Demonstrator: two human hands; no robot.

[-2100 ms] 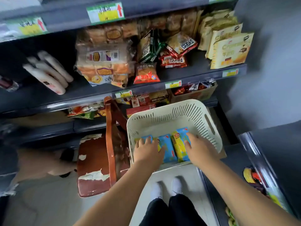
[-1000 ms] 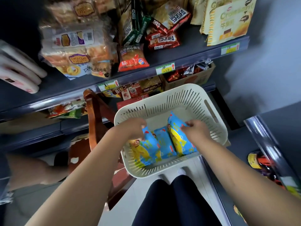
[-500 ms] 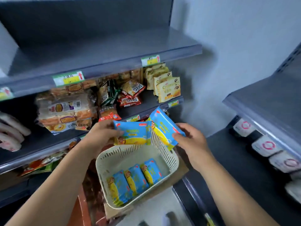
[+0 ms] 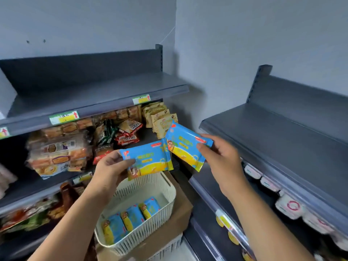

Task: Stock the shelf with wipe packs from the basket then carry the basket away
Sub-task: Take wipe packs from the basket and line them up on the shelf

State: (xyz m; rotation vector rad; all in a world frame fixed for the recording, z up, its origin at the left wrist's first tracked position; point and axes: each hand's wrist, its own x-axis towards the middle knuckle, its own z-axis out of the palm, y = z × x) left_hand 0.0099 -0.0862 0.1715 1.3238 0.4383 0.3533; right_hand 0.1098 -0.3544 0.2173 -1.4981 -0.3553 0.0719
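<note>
My left hand holds one blue and yellow wipe pack by its left end, above the basket. My right hand grips a second wipe pack by its right end, tilted, a little higher and to the right. Below them the cream slatted basket rests on a cardboard box, with three more wipe packs lying side by side on its bottom. A bare grey top shelf runs ahead, and another bare grey shelf stands at the right.
The middle shelf ahead is packed with bread packs, red snack bags and yellow croissant bags. White round-labelled packs fill the lower right shelf. Price tags line the shelf edges. A grey wall stands behind.
Both hands reached into the basket, each took a wipe pack and lifted it out. My view rose from the basket toward the upper shelves; the packs now sit higher, in front of the shelves.
</note>
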